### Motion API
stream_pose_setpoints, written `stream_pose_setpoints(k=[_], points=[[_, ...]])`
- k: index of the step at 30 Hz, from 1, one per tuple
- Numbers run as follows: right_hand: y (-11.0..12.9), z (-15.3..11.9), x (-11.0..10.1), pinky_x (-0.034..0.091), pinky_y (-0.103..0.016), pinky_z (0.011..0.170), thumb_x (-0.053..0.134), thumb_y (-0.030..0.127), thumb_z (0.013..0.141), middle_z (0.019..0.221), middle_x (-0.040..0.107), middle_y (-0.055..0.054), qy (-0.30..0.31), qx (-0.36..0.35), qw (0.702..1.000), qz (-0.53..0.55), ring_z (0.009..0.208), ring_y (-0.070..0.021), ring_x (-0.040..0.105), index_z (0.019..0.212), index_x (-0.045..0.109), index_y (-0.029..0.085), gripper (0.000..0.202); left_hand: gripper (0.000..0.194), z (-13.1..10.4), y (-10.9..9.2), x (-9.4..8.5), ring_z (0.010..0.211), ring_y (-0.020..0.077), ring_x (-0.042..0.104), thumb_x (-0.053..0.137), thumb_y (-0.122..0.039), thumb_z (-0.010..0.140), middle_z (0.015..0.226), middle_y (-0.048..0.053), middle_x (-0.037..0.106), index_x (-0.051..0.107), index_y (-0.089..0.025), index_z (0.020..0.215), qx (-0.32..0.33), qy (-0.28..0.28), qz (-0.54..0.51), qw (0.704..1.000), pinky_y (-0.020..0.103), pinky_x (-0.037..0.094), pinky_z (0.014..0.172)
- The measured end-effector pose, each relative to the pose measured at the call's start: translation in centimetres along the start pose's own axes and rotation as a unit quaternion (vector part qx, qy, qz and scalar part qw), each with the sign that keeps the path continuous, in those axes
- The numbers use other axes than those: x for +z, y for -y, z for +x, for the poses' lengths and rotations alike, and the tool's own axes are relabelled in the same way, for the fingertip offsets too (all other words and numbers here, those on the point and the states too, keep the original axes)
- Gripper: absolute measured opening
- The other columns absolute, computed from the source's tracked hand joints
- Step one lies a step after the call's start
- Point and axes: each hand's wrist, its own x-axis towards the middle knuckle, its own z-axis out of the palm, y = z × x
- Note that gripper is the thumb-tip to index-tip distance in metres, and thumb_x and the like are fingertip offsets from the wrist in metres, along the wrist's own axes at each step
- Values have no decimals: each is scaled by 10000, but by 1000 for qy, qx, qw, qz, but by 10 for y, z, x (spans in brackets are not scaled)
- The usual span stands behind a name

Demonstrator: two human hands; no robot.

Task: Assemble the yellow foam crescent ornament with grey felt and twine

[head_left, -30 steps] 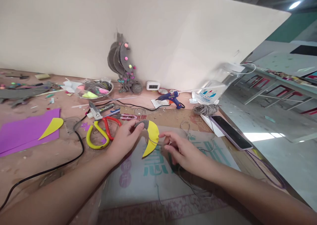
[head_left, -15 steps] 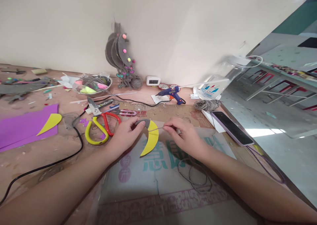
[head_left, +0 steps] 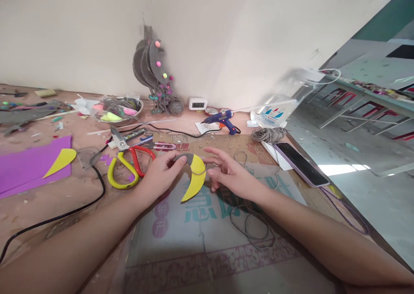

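Observation:
My left hand (head_left: 165, 168) pinches the upper end of a yellow crescent (head_left: 196, 184), where grey yarn is wound around its tip. A loose strand of the grey yarn (head_left: 198, 173) lies across the yellow face below the wound part. Just right of the crescent, my right hand (head_left: 228, 172) has its fingers spread, with nothing visibly gripped; whether a fingertip touches the crescent's edge I cannot tell. More of the yarn lies in loose loops (head_left: 250, 229) on the printed sheet (head_left: 174, 246) under my hands.
Scissors (head_left: 129, 160) with red and yellow handles lie left of my hands, beside purple sheets (head_left: 29, 166) and a yellow cut piece (head_left: 61, 162). Behind are a blue glue gun (head_left: 223, 120), a white timer (head_left: 197, 104) and a yarn bundle (head_left: 268, 134). A phone (head_left: 300, 164) lies at right.
My right hand has let go of the yarn strand and opened its fingers. The strand, earlier pulled out to the right, now curves across the crescent. My left hand keeps its pinch.

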Motion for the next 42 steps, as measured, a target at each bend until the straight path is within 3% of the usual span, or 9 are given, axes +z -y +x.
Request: stream_pose_setpoints(k=[3,5,8,11,14,19,25,33,42], points=[[-4,1,-3,489,-245,579,533,316,816,762,579,11,-4,22,999,-46,582,-88,543,1249,380,205,473,292,0,1,0,577,114,446,431,-423,839,598,-44,476,497,-186,684,-1,0,-7,1000,224,321,526],[-6,2,-8,460,-232,570,539,320,817,665,539,32,-45,17,990,-133,580,-95,534,1147,497,187,358,291,0,1,0,572,111,444,433,-418,839,590,-47,470,490,-186,672,0,-1,-1,1000,222,319,523],[-4,1,-11,421,-229,577,572,317,803,716,575,7,-101,-38,956,-272,622,-103,517,937,625,193,190,285,1,2,0,582,114,459,440,-412,834,593,-48,477,491,-186,669,1,-3,16,1000,222,322,528],[1,-3,-6,406,-238,630,563,284,825,729,589,-8,-93,-120,922,-356,692,-119,519,834,657,198,128,278,1,-1,0,605,125,476,429,-406,835,607,-42,495,519,-183,694,6,7,31,999,227,331,541],[6,-7,2,405,-246,659,533,282,853,729,586,-18,-77,-183,902,-383,714,-125,521,845,652,189,151,266,-1,-4,0,645,134,485,411,-376,841,641,-32,513,538,-182,712,33,22,54,998,234,340,572],[5,-3,-2,397,-255,660,519,280,864,703,551,-19,-132,-202,889,-389,695,-130,504,833,638,176,161,249,-3,-5,2,609,125,452,415,-350,829,615,-37,469,497,-184,663,62,64,76,993,235,319,553],[-7,6,-15,386,-248,672,524,214,856,743,527,-14,-113,-152,905,-381,741,-127,494,821,621,170,112,276,0,-2,0,593,115,421,406,-377,838,604,-46,411,453,-181,649,44,89,36,994,230,308,539],[-10,8,-13,374,-226,611,549,213,829,750,555,-5,-97,-91,928,-348,679,-105,486,809,625,173,88,281,0,-5,-6,604,104,391,410,-382,845,624,-52,378,435,-175,656,33,151,13,988,224,298,551],[-11,8,-9,375,-229,626,543,230,832,760,567,-7,-101,-90,927,-351,692,-105,490,815,627,175,101,287,0,-5,-7,626,106,393,400,-397,854,656,-47,392,450,-173,682,17,204,2,979,234,305,565]])
